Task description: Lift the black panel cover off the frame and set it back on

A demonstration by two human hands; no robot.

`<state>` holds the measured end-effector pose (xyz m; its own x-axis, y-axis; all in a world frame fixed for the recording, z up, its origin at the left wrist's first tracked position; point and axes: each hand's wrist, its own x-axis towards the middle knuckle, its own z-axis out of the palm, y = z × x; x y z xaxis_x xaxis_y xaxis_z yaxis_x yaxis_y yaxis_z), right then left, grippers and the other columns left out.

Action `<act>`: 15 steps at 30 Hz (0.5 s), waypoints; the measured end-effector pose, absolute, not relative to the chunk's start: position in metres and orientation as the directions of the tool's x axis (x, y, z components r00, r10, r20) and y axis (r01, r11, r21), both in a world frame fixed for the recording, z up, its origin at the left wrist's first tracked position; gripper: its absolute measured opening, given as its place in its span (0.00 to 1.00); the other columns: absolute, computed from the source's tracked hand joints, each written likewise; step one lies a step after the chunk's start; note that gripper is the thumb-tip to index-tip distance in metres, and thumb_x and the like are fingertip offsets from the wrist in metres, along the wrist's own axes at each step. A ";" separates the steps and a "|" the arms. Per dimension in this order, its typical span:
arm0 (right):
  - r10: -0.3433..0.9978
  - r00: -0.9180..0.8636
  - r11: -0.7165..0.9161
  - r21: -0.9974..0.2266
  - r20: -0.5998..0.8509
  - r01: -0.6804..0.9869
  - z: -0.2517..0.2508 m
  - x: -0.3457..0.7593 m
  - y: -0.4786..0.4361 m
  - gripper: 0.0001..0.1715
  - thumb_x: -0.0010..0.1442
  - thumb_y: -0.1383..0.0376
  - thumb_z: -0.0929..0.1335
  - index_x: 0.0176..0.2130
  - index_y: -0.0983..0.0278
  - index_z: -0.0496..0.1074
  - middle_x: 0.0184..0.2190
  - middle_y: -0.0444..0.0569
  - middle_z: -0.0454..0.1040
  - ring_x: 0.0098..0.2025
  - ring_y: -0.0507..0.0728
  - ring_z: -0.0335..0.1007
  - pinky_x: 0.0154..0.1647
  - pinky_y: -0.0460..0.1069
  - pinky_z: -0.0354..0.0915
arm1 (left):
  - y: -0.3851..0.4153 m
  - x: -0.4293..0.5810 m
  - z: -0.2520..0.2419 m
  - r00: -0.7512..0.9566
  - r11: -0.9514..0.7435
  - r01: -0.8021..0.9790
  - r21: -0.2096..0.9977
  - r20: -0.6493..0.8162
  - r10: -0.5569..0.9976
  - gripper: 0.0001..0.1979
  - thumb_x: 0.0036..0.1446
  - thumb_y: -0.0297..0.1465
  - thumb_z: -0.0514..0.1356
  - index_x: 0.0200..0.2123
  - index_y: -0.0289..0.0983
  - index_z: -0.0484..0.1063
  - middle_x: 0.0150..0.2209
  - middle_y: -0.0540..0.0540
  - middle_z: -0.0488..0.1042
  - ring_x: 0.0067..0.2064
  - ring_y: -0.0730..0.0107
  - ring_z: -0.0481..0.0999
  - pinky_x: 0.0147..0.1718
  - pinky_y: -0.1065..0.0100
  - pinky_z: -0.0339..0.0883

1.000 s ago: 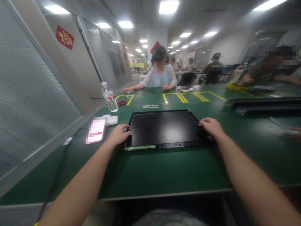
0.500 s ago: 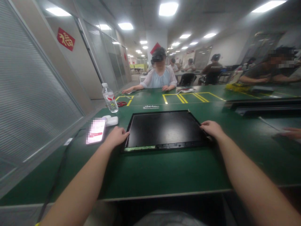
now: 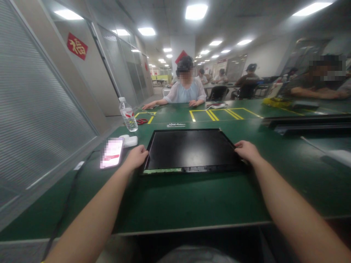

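Observation:
A black display panel [image 3: 192,148] with a dark frame lies in front of me, with a green strip along the left part of its near edge. My left hand [image 3: 137,157] is closed at the panel's left edge, thumb and fingers together on the frame. On the opposite side, my right hand [image 3: 246,150] pinches the right edge. The fingertips under the frame are partly hidden. Left of my left hand lie a lit phone [image 3: 112,152] and a small white case [image 3: 130,141].
The green table [image 3: 189,201] holds a water bottle [image 3: 128,115], red-handled scissors [image 3: 142,121], small white pieces [image 3: 176,125] and yellow tape outlines. Long dark panels [image 3: 312,124] lie at right. A cable [image 3: 71,186] crosses the left side. A person [image 3: 186,89] sits opposite.
The panel's near left corner and my left hand have shifted slightly left. My right hand stays at the right edge. At far right, a blurred white shape appears where another person's hand was.

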<state>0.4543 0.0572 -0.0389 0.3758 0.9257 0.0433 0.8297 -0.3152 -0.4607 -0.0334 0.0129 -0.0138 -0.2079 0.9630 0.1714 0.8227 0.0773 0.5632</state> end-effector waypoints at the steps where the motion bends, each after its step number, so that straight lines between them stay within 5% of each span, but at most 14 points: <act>1: 0.925 0.377 -0.315 -0.460 0.047 0.830 -0.039 0.455 0.058 0.17 0.52 0.69 0.72 0.43 0.62 0.80 0.41 0.53 0.81 0.42 0.61 0.78 0.41 0.51 0.71 | 0.012 -0.033 -0.014 -0.243 0.083 0.775 0.626 0.174 0.954 0.12 0.51 0.31 0.61 0.19 0.41 0.62 0.20 0.50 0.68 0.25 0.65 0.68 0.26 0.68 0.56; 8: 0.926 0.370 -0.301 -0.445 0.074 0.843 -0.042 0.456 0.058 0.16 0.51 0.69 0.71 0.42 0.61 0.80 0.40 0.51 0.81 0.42 0.60 0.77 0.42 0.51 0.71 | 0.010 -0.025 -0.010 -0.461 0.159 0.322 0.934 0.008 0.887 0.13 0.42 0.32 0.67 0.19 0.40 0.63 0.16 0.54 0.65 0.21 0.70 0.65 0.22 0.71 0.57; 15: 0.925 0.379 -0.321 -0.465 0.036 0.825 -0.041 0.457 0.057 0.17 0.52 0.68 0.71 0.44 0.61 0.79 0.43 0.52 0.80 0.41 0.60 0.77 0.39 0.50 0.71 | 0.007 -0.011 0.003 -0.456 0.190 -0.096 0.977 -0.213 0.864 0.14 0.42 0.27 0.67 0.22 0.40 0.61 0.15 0.54 0.68 0.16 0.71 0.67 0.17 0.72 0.61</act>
